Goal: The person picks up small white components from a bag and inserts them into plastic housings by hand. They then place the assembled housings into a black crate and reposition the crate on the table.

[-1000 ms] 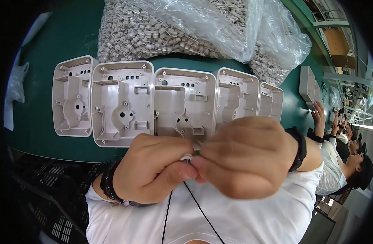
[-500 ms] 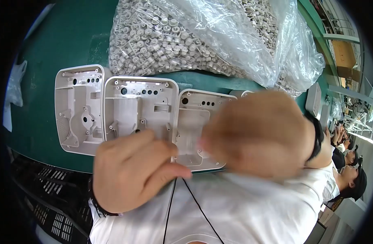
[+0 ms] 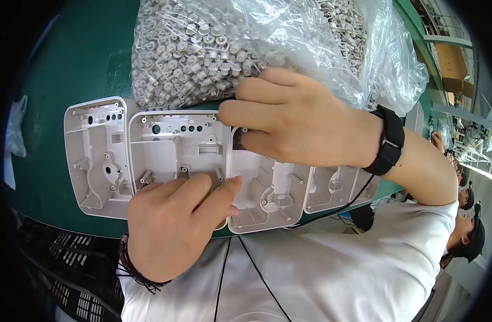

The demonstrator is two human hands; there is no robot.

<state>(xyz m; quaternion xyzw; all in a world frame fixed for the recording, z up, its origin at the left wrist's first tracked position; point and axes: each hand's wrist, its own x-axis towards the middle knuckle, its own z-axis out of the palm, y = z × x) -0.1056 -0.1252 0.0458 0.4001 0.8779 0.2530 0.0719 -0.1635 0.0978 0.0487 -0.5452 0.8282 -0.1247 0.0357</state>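
Note:
Several white plastic housings stand in a row, open side up. My left hand (image 3: 173,220) lies over the front of the second housing (image 3: 152,155), its index finger extended across the rim and its thumb apart; nothing shows between them. The other left fingers bend into that housing, tips hidden. My right hand (image 3: 297,121) is over the back edge of the third housing (image 3: 248,174), by its corner with the second. Its fingers are bent and closed, and what they hold, if anything, is hidden. The leftmost housing (image 3: 98,185) is untouched.
A large clear plastic bag (image 3: 305,48) of small white plastic parts (image 3: 187,59) lies behind the row on the green table (image 3: 69,64). More housings (image 3: 332,185) stand to the right. A black crate (image 3: 69,268) is at lower left; other people (image 3: 463,231) sit far right.
My right hand has moved up and left to the back corner of the third housing. My left index finger has straightened. The housings sit slightly lower and further left in view.

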